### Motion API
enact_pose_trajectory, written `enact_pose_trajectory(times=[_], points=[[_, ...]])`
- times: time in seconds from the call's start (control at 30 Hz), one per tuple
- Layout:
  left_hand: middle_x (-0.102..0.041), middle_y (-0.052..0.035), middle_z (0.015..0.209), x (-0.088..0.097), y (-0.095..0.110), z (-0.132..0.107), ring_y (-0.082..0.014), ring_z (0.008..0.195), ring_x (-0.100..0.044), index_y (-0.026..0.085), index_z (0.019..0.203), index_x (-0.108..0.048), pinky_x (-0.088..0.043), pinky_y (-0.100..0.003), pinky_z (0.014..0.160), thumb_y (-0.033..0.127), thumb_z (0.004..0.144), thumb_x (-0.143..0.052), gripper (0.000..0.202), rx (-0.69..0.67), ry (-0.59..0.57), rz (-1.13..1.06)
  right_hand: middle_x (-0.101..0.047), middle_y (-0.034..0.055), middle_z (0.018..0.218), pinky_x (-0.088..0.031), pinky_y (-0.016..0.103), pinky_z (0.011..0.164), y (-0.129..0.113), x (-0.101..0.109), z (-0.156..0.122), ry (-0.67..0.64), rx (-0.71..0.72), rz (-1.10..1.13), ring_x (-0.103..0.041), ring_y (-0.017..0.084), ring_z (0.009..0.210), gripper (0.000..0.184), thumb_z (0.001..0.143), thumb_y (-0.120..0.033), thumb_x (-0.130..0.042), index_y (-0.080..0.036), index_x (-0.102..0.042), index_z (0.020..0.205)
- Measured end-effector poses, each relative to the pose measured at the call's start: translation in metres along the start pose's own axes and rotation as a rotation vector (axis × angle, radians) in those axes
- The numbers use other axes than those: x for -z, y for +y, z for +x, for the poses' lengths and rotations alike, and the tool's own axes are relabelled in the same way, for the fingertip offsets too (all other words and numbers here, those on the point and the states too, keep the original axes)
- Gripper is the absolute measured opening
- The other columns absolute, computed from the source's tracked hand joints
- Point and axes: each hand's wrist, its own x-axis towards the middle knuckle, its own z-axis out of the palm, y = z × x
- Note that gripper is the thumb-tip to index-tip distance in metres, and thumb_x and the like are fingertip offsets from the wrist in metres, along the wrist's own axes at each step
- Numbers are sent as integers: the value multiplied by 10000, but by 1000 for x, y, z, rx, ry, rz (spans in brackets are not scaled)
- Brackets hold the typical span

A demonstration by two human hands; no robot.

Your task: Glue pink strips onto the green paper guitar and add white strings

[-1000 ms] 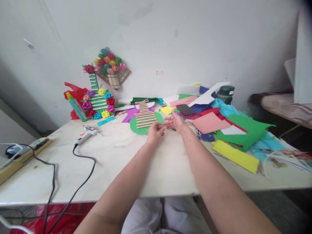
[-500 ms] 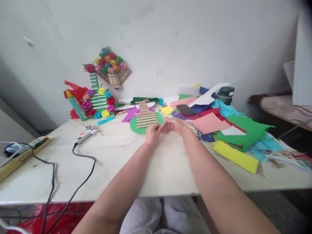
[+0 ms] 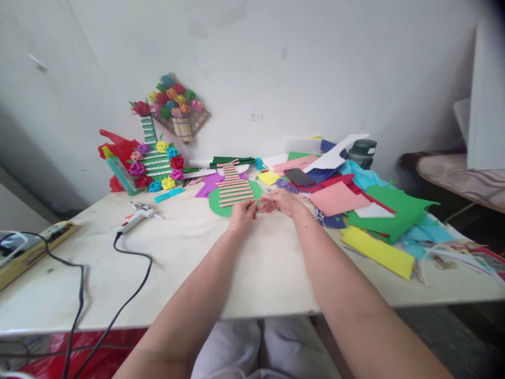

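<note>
A green cutout (image 3: 216,204) with a wide round base lies mid-table, crossed by several pink rolled-paper strips (image 3: 235,193) that get shorter toward its narrow far end. My left hand (image 3: 243,215) is closed in a pinch at the near right edge of the cutout. Close beside it, my right hand (image 3: 279,202) has its fingers bent together, the tips almost meeting the left fingertips. Whatever sits between the fingertips is too small to make out. Under the far end of the strips lie purple paper (image 3: 207,185) and a white piece.
A glue gun (image 3: 136,217) with a black cord lies at left, near a glue bottle (image 3: 120,171) and a flower-decorated green guitar shape (image 3: 158,163). At right are heaped coloured sheets (image 3: 339,197), a phone (image 3: 299,177) and a dark bottle (image 3: 362,152). A power strip (image 3: 39,252) sits far left.
The fingertips of my two hands have drawn slightly apart, the left hand shifting a little left and nearer. The whole view has shifted slightly; the cutout and strips look the same.
</note>
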Motion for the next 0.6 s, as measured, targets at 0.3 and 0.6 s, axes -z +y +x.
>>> enact_pose_trajectory(times=[0.3, 0.6], points=[[-523, 7, 470, -1, 3, 1, -96, 440, -463, 146, 669, -602, -370, -216, 528, 260, 769, -433, 227, -24, 54, 174, -693, 116, 700, -509, 239, 538, 0, -3, 0, 0, -8, -41, -656, 172, 592, 281, 694, -350, -643, -89, -656, 798], [-566, -14, 511, -5, 6, 4, -106, 431, -491, 132, 694, -621, -365, -214, 469, 282, 757, -455, 232, 204, 231, 231, -688, 99, 664, -492, 221, 520, -7, -14, -1, 2, 34, -129, -639, 148, 541, 301, 678, -357, -652, -90, -668, 815]])
